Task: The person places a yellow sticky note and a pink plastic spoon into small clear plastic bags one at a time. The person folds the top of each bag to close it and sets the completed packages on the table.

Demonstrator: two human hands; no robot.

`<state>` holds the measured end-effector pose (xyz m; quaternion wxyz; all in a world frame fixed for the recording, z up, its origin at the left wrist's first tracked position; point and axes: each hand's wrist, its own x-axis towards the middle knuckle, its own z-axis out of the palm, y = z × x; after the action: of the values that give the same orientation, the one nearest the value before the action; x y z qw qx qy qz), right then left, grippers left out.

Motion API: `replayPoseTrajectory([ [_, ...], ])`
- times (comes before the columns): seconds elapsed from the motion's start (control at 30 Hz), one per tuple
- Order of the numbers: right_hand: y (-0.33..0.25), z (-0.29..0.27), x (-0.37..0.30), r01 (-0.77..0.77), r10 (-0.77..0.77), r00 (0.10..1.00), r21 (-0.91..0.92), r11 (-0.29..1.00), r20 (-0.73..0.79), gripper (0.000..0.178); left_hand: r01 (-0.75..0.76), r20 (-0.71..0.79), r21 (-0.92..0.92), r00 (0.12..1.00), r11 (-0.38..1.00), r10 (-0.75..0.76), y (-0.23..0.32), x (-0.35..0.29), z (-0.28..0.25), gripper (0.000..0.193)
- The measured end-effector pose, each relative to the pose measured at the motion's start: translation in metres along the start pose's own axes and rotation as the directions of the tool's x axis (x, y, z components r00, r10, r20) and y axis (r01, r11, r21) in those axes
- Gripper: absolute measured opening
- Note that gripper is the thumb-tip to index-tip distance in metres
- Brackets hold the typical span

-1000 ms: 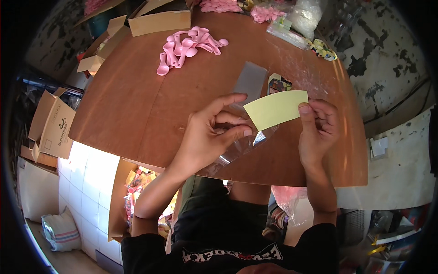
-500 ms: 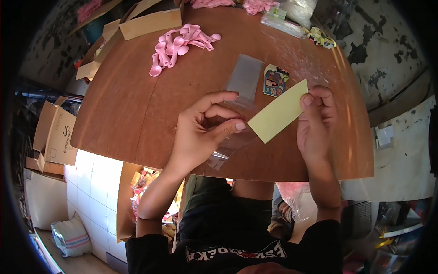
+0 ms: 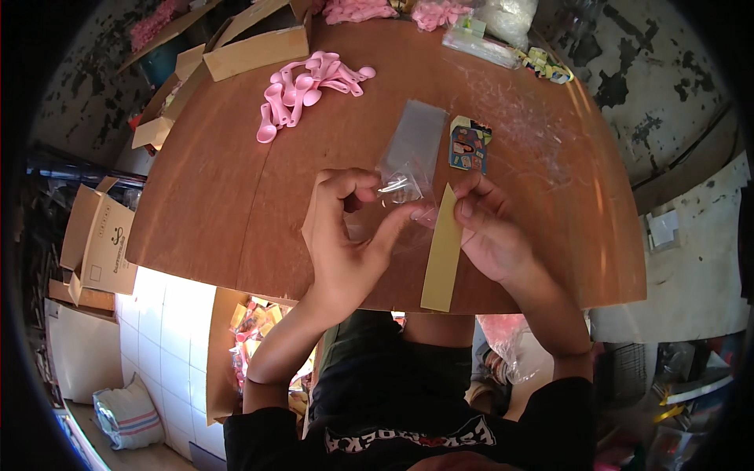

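Observation:
My left hand (image 3: 342, 235) is curved with thumb and fingers around a loose, shiny clear plastic bag (image 3: 402, 188); the exact grip is partly lost in the glare. My right hand (image 3: 499, 235) pinches a narrow yellow-green card (image 3: 444, 259) near its upper end. The card stands tilted, its lower end toward the table's near edge. Just beyond the hands lies a stack of flat clear plastic bags (image 3: 416, 129). Beside it is a small pile of dark printed cards (image 3: 470, 145) with yellow edges.
Pink plastic scoops (image 3: 302, 86) lie heaped at the far left of the brown table (image 3: 204, 188). An open cardboard box (image 3: 259, 47) stands behind them. Plastic packs (image 3: 483, 45) sit at the far right edge. Below the near edge is a box of colourful packets (image 3: 255, 326).
My right hand has come down and left, turning the card from slanted and broad to nearly upright and narrow. The clear bag now shows higher, at my left fingertips.

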<state>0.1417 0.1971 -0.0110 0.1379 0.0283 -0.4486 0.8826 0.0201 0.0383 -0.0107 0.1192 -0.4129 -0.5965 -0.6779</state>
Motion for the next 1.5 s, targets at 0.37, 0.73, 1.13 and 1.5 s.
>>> replayPoseTrajectory([
  [0.37, 0.001, 0.005, -0.001, -0.032, 0.035, 0.998, 0.057, 0.998, -0.052, 0.02, 0.031, 0.311, -0.053, 0.95, 0.998, -0.013, 0.01, 0.004, -0.008, 0.037],
  [0.73, -0.012, 0.006, -0.001, 0.379, -0.497, 0.853, -0.465, 0.8, -0.16, 0.017, 0.485, 0.398, -0.308, 0.847, 0.819, -0.352, -0.003, 0.009, -0.016, 0.037],
  [1.13, -0.012, 0.013, -0.001, 0.45, -0.725, 0.687, -0.751, 0.483, -0.055, 0.017, 0.53, 0.546, -0.268, 0.771, 0.805, -0.326, -0.004, 0.009, -0.013, 0.04],
  [1.5, -0.013, 0.019, 0.008, 0.388, -0.36, 0.88, -0.906, 0.166, 0.311, 0.015, 0.516, 0.613, -0.202, 0.73, 0.832, -0.304, -0.003, 0.011, -0.016, 0.04],
])
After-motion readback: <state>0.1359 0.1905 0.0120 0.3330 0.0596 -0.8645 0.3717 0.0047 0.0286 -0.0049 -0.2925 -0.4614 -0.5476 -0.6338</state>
